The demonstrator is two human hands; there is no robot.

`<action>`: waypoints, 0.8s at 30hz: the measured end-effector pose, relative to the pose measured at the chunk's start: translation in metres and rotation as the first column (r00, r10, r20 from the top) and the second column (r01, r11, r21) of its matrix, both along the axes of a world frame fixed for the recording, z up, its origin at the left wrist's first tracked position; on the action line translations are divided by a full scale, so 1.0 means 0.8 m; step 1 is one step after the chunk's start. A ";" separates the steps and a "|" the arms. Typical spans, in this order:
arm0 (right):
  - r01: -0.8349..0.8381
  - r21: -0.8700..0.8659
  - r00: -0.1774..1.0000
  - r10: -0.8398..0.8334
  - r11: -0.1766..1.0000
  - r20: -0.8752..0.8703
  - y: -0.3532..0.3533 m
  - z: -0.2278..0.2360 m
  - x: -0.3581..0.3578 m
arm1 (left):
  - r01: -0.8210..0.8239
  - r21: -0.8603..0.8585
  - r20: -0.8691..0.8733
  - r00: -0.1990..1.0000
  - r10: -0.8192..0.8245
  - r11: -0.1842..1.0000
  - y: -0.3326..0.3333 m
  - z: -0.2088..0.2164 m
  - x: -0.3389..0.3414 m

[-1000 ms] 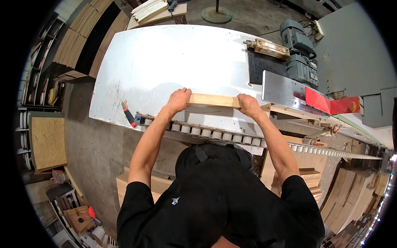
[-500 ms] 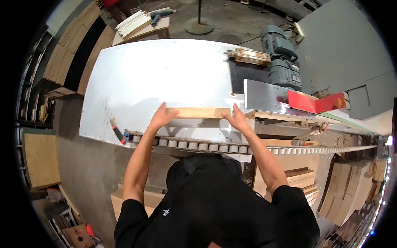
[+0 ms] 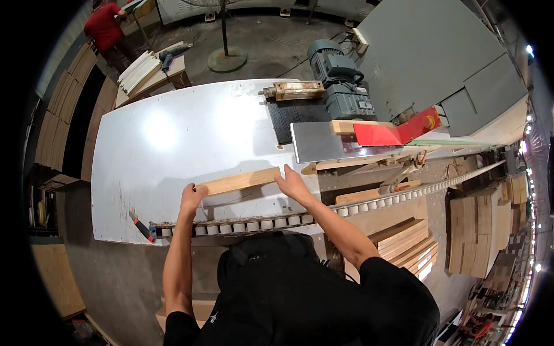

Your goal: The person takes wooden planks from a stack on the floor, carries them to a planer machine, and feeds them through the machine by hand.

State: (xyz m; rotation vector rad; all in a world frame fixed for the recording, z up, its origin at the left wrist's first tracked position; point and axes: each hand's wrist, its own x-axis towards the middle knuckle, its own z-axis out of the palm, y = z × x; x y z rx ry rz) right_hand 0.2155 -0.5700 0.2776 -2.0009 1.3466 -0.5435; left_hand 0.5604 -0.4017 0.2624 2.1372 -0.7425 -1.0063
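Observation:
A pale wooden strip (image 3: 242, 181) is held between my two hands above the white tabletop (image 3: 133, 190), its right end a little higher in view. My left hand (image 3: 193, 199) is closed on the strip's left end. At the other end, my right hand (image 3: 292, 183) grips it with the thumb on the near side. Just right of my right hand lies a metal plate (image 3: 314, 144). On that plate, another wooden piece (image 3: 342, 127) sticks out from behind a red guard (image 3: 378, 134).
A roller track (image 3: 254, 225) runs along the table's near edge. A utility knife (image 3: 142, 226) lies at the left. Beyond the plate stands a grey motor (image 3: 343, 81). Wood stacks (image 3: 407, 245) sit at the right. A person in red (image 3: 105, 29) stands far left.
The view has swung to the right. The strip has gone from level to slanted, still between both hands. A wooden piece now shows on the metal plate beside the red guard.

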 end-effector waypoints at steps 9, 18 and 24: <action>-0.234 -0.602 0.904 -0.057 0.763 -0.424 -0.149 0.148 -0.114 | -0.034 -0.171 0.167 0.984 0.063 0.985 0.013 0.058 -0.022; -0.506 -0.145 0.514 0.163 0.850 -0.842 -0.232 0.165 -0.115 | 0.000 -0.172 0.191 0.981 0.034 0.985 0.005 0.050 -0.029; -0.750 -0.406 0.653 0.489 0.523 -0.578 -0.074 0.170 0.033 | -0.130 -0.156 -0.209 0.973 0.096 0.979 0.011 0.073 -0.028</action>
